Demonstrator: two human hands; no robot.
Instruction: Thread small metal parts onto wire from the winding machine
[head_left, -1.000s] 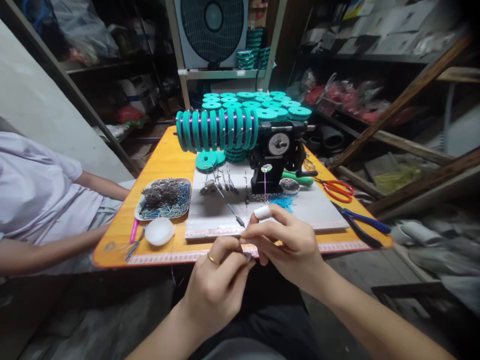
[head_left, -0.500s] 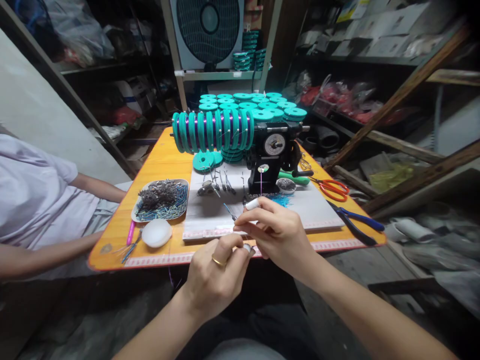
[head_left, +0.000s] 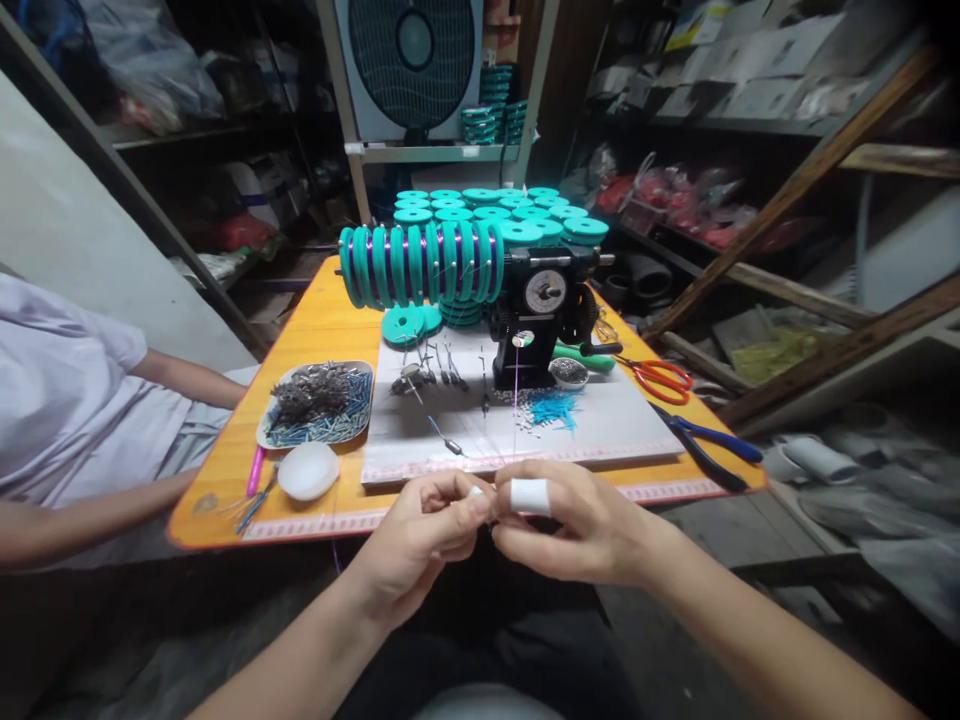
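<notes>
Facing the orange table (head_left: 300, 320), we have the black winder (head_left: 529, 345) at twelve o'clock and a heaped tray (head_left: 262, 436) at ten. Our left hand (head_left: 416, 535) and right hand (head_left: 589, 520) meet, both pinched tight, on what we cannot tell. A dark weight (head_left: 453, 447) lies at eleven; a purple thread (head_left: 516, 415) descends at twelve.

Smooth teal plastic spools (head_left: 491, 214) sit at twelve o'clock, a dark, glossy metal winder (head_left: 536, 365) toward two. At three, a slick green plastic handle (head_left: 596, 362); at five, matt white tape (head_left: 529, 497) on the right hand (head_left: 585, 520); at eight, a translucent plastic cup (head_left: 308, 471).
</notes>
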